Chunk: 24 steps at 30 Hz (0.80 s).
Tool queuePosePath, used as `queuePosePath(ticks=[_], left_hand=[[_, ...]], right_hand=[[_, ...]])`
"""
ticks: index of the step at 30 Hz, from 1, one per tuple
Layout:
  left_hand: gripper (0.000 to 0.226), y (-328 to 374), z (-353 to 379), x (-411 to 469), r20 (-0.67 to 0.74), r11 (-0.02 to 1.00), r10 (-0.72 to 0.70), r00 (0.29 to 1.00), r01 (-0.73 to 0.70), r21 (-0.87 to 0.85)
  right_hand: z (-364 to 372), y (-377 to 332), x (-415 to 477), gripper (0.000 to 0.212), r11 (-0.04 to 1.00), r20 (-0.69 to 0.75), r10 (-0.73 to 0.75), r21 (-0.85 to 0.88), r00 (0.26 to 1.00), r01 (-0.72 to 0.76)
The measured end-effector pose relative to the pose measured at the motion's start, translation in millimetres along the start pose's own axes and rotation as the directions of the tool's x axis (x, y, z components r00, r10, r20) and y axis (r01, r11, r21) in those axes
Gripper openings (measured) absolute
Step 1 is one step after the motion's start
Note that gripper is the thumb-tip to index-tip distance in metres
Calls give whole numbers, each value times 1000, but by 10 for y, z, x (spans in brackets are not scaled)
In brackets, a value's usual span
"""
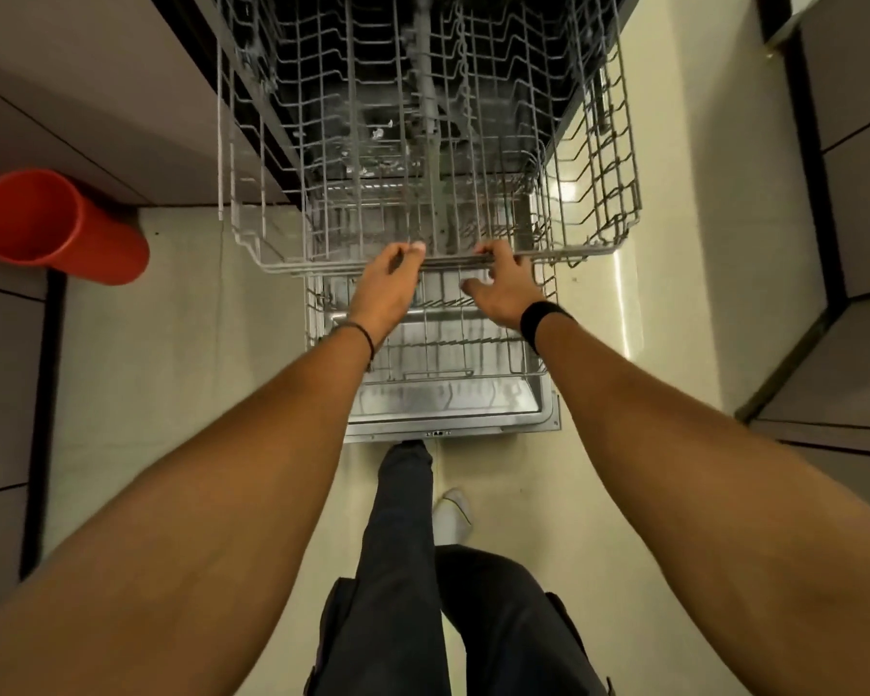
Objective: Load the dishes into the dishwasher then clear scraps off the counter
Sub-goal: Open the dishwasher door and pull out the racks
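Head view, looking down. The upper rack (573, 252) is standing drawn out of the dishwasher (252, 118), its front rail lying directly under the fingers of both hands. The left hand (385, 288) is gripping that rail just left of centre, fingers curling over it from above. The right hand (503, 288) is hooking its fingers over the same rail just right of centre, the thumb standing apart beneath; the two hands are sitting near each other but not touching. The lower rack (448, 344) is resting on the open door (473, 419), partly hidden by the wrists and the upper rack. The upper rack's wires are showing blurred, and its rear is being cut off by the top edge. Small marks on the door's front edge are too small to read. A red tub (61, 228) is standing on the floor (197, 344) well to the left.
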<state>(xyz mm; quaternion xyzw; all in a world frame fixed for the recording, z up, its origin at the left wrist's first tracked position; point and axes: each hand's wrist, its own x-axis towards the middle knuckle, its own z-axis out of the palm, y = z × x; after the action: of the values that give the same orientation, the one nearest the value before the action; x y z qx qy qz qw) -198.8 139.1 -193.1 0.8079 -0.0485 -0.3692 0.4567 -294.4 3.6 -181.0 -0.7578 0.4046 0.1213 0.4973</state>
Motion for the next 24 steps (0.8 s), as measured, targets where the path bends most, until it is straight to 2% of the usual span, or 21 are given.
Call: queuePosePath(ticks=[3, 6, 10, 14, 16, 19, 24], left_hand=[[29, -242, -18, -322, -21, 998, -54, 998, 53, -40], [35, -480, -15, -650, -7, 991, -105, 994, 104, -87], [26, -571, 88, -915, 64, 994, -73, 995, 77, -78], [20, -448, 54, -953, 69, 989, -111, 991, 117, -89], [27, -377, -19, -1038, 106, 991, -113, 988, 120, -63], [39, -212, -173, -1313, 124, 987, -72, 990, 89, -131], [32, 103, -522, -1940, 95, 976, -14, 995, 35, -216]], right_hand=[[221, 177, -332, 40, 999, 12, 30, 23, 999, -30], [423, 350, -654, 42, 998, 15, 48, 49, 999, -48], [421, 470, -866, 45, 994, 0, 85, 62, 996, -85], [310, 424, -874, 51, 994, 124, 103, 26, 987, -107], [295, 396, -953, 59, 991, 144, 121, 44, 982, -128], [258, 301, -1202, 46, 979, 131, 118, 150, 984, -137], [59, -50, -1779, 27, 920, 94, 83, 376, 992, -113]])
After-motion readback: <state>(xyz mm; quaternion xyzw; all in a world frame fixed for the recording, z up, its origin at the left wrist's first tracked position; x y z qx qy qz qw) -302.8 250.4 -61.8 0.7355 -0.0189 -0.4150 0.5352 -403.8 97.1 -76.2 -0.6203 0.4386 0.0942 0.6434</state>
